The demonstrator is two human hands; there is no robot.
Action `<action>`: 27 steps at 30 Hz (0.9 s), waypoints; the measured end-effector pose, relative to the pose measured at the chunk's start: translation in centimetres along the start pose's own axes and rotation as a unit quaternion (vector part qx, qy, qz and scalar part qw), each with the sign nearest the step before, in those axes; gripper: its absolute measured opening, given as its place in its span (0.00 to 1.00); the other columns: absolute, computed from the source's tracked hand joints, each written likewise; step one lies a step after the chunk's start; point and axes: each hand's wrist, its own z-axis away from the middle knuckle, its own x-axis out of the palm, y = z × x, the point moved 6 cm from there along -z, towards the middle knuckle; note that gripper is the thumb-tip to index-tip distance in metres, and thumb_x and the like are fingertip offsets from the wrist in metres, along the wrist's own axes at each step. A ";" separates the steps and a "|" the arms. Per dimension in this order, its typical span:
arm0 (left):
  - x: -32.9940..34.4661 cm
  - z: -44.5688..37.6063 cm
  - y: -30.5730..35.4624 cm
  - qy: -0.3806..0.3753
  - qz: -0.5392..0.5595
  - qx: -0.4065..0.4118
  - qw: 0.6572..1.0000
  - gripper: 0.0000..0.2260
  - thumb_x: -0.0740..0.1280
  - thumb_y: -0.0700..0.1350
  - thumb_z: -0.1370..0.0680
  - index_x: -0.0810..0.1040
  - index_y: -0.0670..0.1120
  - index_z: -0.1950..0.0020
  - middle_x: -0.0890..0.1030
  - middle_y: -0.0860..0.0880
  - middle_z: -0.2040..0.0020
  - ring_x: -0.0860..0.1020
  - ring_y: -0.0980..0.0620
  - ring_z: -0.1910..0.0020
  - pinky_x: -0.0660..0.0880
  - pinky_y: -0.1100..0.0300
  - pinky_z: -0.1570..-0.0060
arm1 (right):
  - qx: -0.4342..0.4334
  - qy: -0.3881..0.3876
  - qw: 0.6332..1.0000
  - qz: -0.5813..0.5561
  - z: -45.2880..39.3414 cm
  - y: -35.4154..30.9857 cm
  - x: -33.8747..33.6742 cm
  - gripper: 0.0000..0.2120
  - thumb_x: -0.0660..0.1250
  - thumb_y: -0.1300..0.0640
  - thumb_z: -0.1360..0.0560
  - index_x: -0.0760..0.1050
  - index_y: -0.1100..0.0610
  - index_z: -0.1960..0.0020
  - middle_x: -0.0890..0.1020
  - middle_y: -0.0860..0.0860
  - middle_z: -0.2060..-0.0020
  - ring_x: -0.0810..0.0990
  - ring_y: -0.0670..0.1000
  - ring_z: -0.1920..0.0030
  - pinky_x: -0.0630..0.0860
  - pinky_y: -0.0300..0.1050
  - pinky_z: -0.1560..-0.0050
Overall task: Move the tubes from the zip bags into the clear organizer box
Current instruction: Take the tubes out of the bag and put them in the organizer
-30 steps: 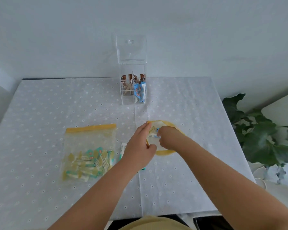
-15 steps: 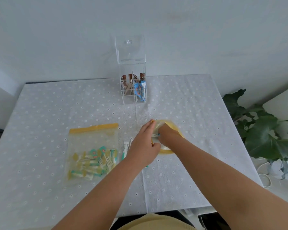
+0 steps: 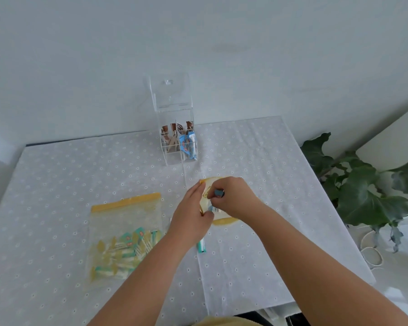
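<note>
A clear organizer box (image 3: pixel 177 147) stands at the table's far middle with its lid raised; brown and blue packets fill its compartments. Near the table's middle lies an open yellow-rimmed zip bag (image 3: pixel 223 221). My left hand (image 3: pixel 190 216) grips the bag's mouth at its left edge. My right hand (image 3: pixel 233 197) pinches a small blue-capped tube (image 3: pixel 218 193) at the bag's opening. A second zip bag (image 3: pixel 125 234), flat and full of several teal and white tubes, lies to the left. One loose teal tube (image 3: pixel 201 247) lies on the cloth below my left hand.
A white dotted tablecloth (image 3: pixel 57 184) covers the table, which ends at a white wall behind the box. A leafy green plant (image 3: pixel 363 191) stands off the right edge, with a coiled white cable (image 3: pixel 372 255) on the floor below it.
My right hand has drawn back out of the bag mouth with a blue-capped tube pinched in its fingers. My left hand stays on the bag's edge. The head view has shifted slightly.
</note>
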 end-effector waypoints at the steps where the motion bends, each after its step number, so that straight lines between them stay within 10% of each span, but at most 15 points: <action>1: 0.1 0.0 0.0 0.000 0.005 0.003 1.000 0.32 0.65 0.41 0.25 0.58 0.53 0.23 0.57 0.61 0.23 0.77 0.53 0.65 0.74 0.56 0.45 | 0.002 -0.026 0.999 0.039 -0.2 0.3 0.3 0.10 0.66 0.62 0.29 0.83 0.55 0.51 0.83 0.49 0.55 0.77 0.48 0.56 0.71 0.37 0.58; 9: 1.0 0.5 0.1 -0.016 0.020 0.033 0.999 0.33 0.65 0.40 0.25 0.57 0.56 0.23 0.56 0.63 0.24 0.71 0.56 0.72 0.73 0.64 0.55 | 0.020 -0.206 0.940 0.270 -3.0 2.9 6.5 0.20 0.65 0.62 0.23 0.72 0.54 0.32 0.76 0.53 0.38 0.78 0.55 0.41 0.76 0.46 0.45; 16: 1.0 1.0 -0.8 -0.037 0.002 0.034 0.999 0.33 0.64 0.40 0.26 0.57 0.58 0.24 0.54 0.67 0.24 0.74 0.50 0.71 0.71 0.66 0.56 | 0.076 -0.138 0.985 0.064 -5.5 7.1 10.1 0.05 0.64 0.63 0.37 0.70 0.57 0.62 0.70 0.55 0.61 0.69 0.55 0.58 0.67 0.48 0.55; 27: 0.7 0.1 -0.3 -0.040 -0.011 0.021 0.999 0.34 0.64 0.40 0.26 0.56 0.58 0.24 0.53 0.68 0.24 0.77 0.49 0.66 0.74 0.64 0.54 | 0.059 -0.186 0.976 0.102 -4.7 6.0 8.7 0.12 0.62 0.66 0.24 0.66 0.52 0.60 0.67 0.50 0.66 0.67 0.53 0.55 0.66 0.46 0.53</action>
